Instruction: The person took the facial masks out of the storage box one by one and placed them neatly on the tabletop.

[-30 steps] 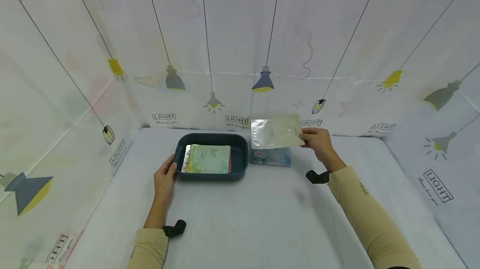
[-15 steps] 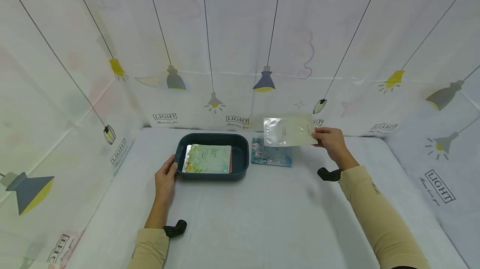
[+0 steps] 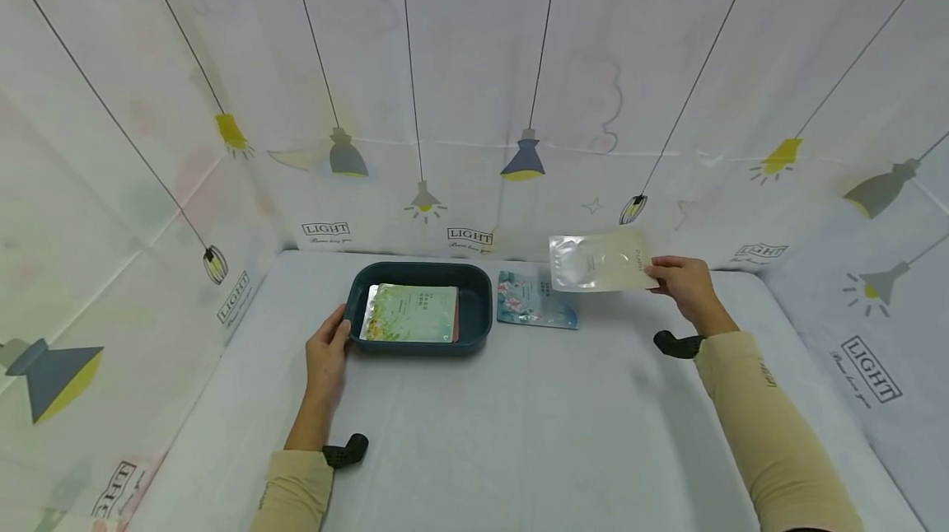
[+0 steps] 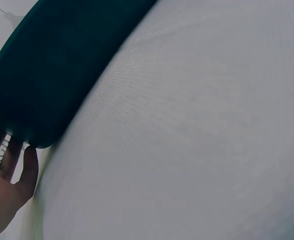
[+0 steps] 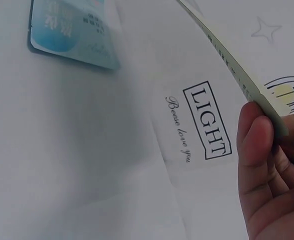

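My right hand pinches the right end of a pale gold sheet mask packet, raised at the back of the table. In the right wrist view the thumb and fingers hold this packet, seen nearly edge-on. Lying on the table, partly under it in the head view, is a blue floral packet. My left hand touches the left end of a dark teal tray, with fingers fairly straight against its side in the left wrist view. A green floral packet lies inside the tray, with a reddish edge showing beneath.
The white-covered table reaches back to a cloth wall printed with lamps and lettering. Black wrist mounts sit on both arms, below the beige sleeves.
My right hand has moved right with the pale gold packet, uncovering more of the blue floral packet. The left hand and the tray stay where they were.
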A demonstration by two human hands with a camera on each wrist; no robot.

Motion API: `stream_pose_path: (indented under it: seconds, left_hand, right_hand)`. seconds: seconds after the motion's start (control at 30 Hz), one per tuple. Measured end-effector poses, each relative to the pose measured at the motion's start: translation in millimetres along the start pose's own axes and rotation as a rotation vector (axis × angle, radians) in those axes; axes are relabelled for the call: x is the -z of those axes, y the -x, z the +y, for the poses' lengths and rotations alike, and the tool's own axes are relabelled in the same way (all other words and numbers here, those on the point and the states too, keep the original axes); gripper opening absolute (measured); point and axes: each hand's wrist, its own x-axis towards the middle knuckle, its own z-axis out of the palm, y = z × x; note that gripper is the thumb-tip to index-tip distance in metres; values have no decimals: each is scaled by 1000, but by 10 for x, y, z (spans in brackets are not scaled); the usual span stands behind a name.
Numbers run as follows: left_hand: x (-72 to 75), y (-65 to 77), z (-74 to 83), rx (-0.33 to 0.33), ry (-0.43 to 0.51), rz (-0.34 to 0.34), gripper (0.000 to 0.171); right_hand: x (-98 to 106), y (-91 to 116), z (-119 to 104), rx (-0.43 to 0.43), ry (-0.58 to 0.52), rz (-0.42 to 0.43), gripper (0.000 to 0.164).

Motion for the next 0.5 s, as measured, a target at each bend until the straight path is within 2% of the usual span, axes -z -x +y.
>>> stream_pose_path:
  seconds: [0.5]
  left_hand:
    - [7, 1, -8, -10, -4, 6, 45]
  right_hand:
    - [129, -50, 375, -76, -18, 7, 51]
